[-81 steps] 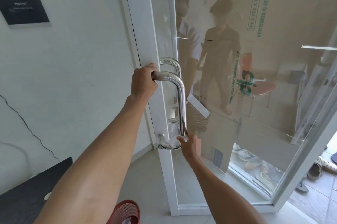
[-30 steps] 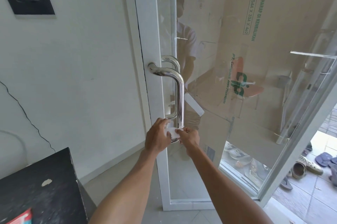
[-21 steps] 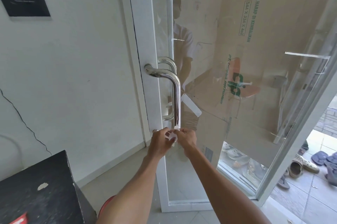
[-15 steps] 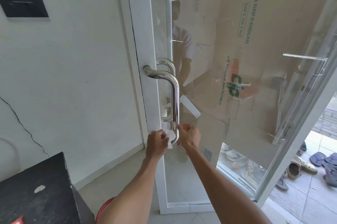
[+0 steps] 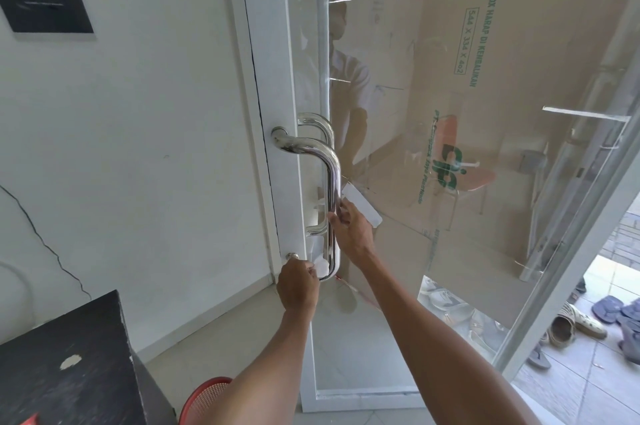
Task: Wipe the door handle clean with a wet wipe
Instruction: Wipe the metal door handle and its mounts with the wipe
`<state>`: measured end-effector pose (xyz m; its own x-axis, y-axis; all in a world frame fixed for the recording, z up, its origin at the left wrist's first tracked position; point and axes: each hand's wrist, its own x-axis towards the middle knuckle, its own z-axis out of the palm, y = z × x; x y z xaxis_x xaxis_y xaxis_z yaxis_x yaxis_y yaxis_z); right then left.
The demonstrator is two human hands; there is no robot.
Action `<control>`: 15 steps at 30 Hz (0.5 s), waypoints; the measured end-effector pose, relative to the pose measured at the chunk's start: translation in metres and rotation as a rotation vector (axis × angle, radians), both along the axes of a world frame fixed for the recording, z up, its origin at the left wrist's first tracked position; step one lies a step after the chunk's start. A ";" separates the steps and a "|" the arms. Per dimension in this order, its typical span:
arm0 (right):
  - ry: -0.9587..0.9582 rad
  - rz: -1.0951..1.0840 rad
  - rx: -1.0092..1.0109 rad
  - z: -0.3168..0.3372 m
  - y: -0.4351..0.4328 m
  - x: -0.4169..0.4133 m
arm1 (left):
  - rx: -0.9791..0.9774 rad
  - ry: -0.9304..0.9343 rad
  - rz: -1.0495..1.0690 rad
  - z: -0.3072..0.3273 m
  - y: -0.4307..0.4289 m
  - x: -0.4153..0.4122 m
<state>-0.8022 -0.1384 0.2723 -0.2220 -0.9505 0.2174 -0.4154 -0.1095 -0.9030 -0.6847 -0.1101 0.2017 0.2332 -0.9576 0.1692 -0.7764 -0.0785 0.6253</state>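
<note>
The chrome door handle (image 5: 333, 179) is a D-shaped pull bar on the white frame of a glass door (image 5: 450, 251). My left hand (image 5: 298, 284) is at the handle's bottom bend and pinches a white wet wipe (image 5: 322, 267) against the metal there. My right hand (image 5: 355, 232) is higher up, with its fingers closed on the lower half of the vertical bar. A second, matching handle shows behind the glass.
A black cabinet (image 5: 69, 362) stands at lower left with a red basket (image 5: 204, 400) beside it. Cardboard boxes (image 5: 485, 113) sit behind the glass. Shoes (image 5: 571, 320) lie outside at right. A black plaque (image 5: 45, 5) hangs on the white wall.
Both hands met at the handle's bottom end with the wipe. My right hand has since moved up the bar, while my left hand stays low holding the wipe.
</note>
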 end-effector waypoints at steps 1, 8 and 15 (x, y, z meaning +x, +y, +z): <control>-0.002 -0.002 -0.004 0.000 0.000 -0.001 | 0.002 -0.004 0.000 0.001 -0.002 -0.001; 0.043 0.031 -0.003 0.001 -0.001 -0.003 | -0.006 -0.059 -0.092 -0.007 -0.013 -0.004; 0.090 0.033 0.008 0.002 -0.001 -0.003 | 0.071 -0.279 -0.322 -0.017 -0.008 -0.016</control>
